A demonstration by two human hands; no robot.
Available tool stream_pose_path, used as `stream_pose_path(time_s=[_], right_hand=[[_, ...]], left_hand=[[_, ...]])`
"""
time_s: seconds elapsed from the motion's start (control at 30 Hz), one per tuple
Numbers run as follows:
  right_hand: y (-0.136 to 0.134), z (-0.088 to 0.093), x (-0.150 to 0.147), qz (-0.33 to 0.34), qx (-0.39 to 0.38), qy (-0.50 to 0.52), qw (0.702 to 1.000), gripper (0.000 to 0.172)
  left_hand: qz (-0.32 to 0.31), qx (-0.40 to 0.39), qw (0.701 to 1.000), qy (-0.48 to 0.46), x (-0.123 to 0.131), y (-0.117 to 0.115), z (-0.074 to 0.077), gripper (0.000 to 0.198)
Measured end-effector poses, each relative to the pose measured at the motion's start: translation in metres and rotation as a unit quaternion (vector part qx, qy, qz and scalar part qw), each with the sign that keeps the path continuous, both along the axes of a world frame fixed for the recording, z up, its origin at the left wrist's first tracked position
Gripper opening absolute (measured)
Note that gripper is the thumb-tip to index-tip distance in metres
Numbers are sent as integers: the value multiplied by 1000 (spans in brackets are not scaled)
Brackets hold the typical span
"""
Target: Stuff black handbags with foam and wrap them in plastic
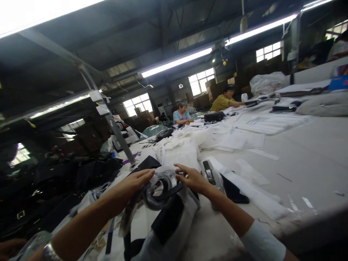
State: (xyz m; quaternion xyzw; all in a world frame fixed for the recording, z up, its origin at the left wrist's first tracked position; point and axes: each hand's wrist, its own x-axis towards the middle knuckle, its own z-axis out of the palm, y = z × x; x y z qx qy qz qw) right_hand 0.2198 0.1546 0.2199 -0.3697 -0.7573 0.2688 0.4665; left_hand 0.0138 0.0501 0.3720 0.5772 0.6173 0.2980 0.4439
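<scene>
In front of me is a dark bag, partly covered in pale wrapping, with a dark looped handle on top. Clear plastic film is bunched around the upper loop. My left hand lies against the left side of this loop, its fingers straight and close together and its thumb hidden; it seems to hold the film-covered handle. At the loop's right side is my right hand, fingers apart and slightly bent, the tips at the film. Just right of it stands a grey-white device with a dark top.
White sheets and strips cover much of the long table. A dark flat piece lies right of my forearm. A metal post rises at left, beside heaped black bags. Two people work across the table.
</scene>
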Motion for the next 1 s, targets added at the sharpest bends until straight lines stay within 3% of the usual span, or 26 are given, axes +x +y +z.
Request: stream_pose_path(time_s=[0.17,0.37,0.6,0.7,0.8,0.83,0.9,1.0], right_hand=[[0,0,1,-57,38,-87,994,27],[2,-7,-2,-144,58,-110,982,31],[9,-10,-3,-161,73,-79,981,27],[-9,-10,-1,-173,84,-37,981,33],[-52,-12,-5,-187,97,74,975,25],[-71,-13,-9,-164,93,101,977,24],[-106,-14,-24,-38,57,97,993,27],[-146,-9,-55,125,17,81,989,21]], left_hand=[[-25,-40,997,-58,2,-5,-2,52],[10,-27,995,-92,-12,-25,-13,56],[66,57,992,-90,-23,-51,-26,63],[46,110,985,-126,-23,-54,-34,63],[35,141,976,-165,-22,-53,-46,64],[36,148,972,-181,-21,-51,-50,64],[39,157,963,-214,-19,-48,-58,65],[49,175,956,-229,-17,-47,-67,63]])
